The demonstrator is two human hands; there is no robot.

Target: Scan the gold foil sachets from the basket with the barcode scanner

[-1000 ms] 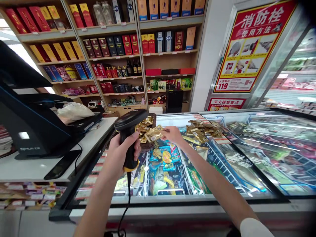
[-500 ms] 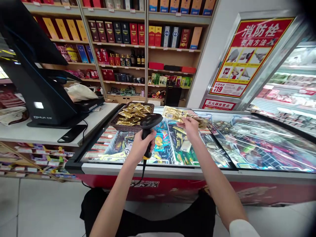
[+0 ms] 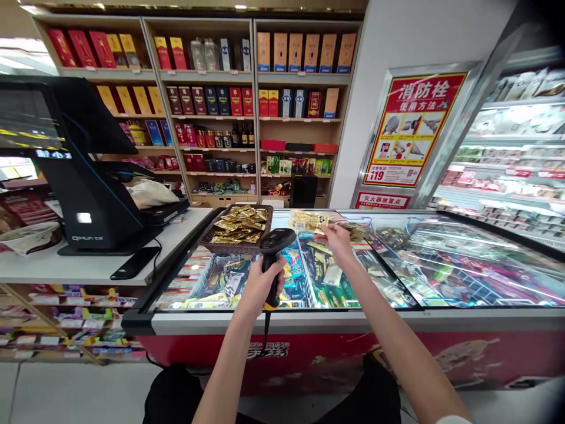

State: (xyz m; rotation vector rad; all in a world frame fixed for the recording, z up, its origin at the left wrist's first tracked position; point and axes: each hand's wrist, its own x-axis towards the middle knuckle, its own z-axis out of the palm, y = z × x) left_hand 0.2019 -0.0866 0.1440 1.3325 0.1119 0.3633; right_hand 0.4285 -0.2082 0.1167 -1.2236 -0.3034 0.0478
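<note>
My left hand (image 3: 266,281) is wrapped round the handle of a black barcode scanner (image 3: 277,240), held upright over the freezer glass with its cable hanging down. Pinched by its right end in my right hand (image 3: 338,240) is a flat gold snack packet (image 3: 304,220) with a pale label patch. The scanner head is just left of and below this packet, apart from it. On the glass to the left, a brown woven basket (image 3: 210,244) holds a heap of small gold packets (image 3: 242,225). More gold packets (image 3: 353,231) lie beyond my right hand, partly hidden by it.
The glass-topped chest freezer (image 3: 309,321) spans the front, with packaged ice creams inside. At left, a counter (image 3: 183,227) bears a checkout terminal (image 3: 97,194) and a black phone (image 3: 135,263). Shelves of boxed goods (image 3: 203,101) stand behind, and a fire-hydrant sign (image 3: 417,126) hangs at right.
The view has tilted upward, so everything sits lower in the picture. The scanner has come slightly closer to the gold packet. Both hands keep their hold.
</note>
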